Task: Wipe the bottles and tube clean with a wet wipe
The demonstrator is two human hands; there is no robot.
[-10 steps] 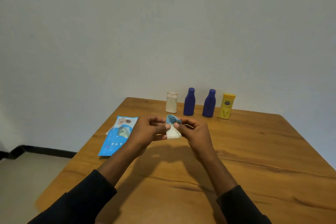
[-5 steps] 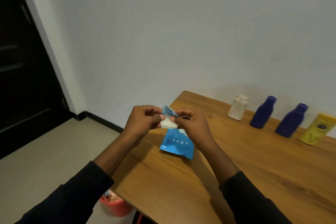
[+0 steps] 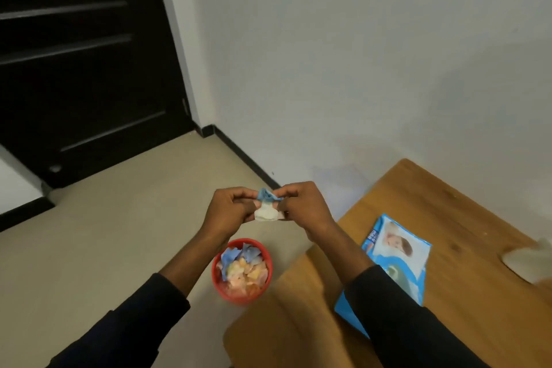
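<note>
Black panelled door [image 3: 83,69] fills the ten o'clock corner of the room, above a pale floor [image 3: 104,248]. Moving right, the person's left hand [image 3: 228,212] is held out over the floor. Its fingers are curled, and the thumb and fingertips pinch one side of a small crumpled wipe [image 3: 266,207], blue on top and white beneath. At six o'clock from the wipe, a red bin [image 3: 242,297] stands on the floor just beside the table's corner, filled with crumpled blue and orange scraps. The right hand [image 3: 306,209] pinches the other side of the wipe in the same way, so the wad sits between both hands, clear of the table. At four o'clock from the hands a wooden table [image 3: 448,212] runs off the right edge. On it lies a flat blue pack of wet wipes [image 3: 397,260], partly covered by the dark right sleeve [image 3: 403,331]. At three o'clock, on the table's far right, sits a pale blurred shape [image 3: 528,263]; I cannot tell what it is.
</note>
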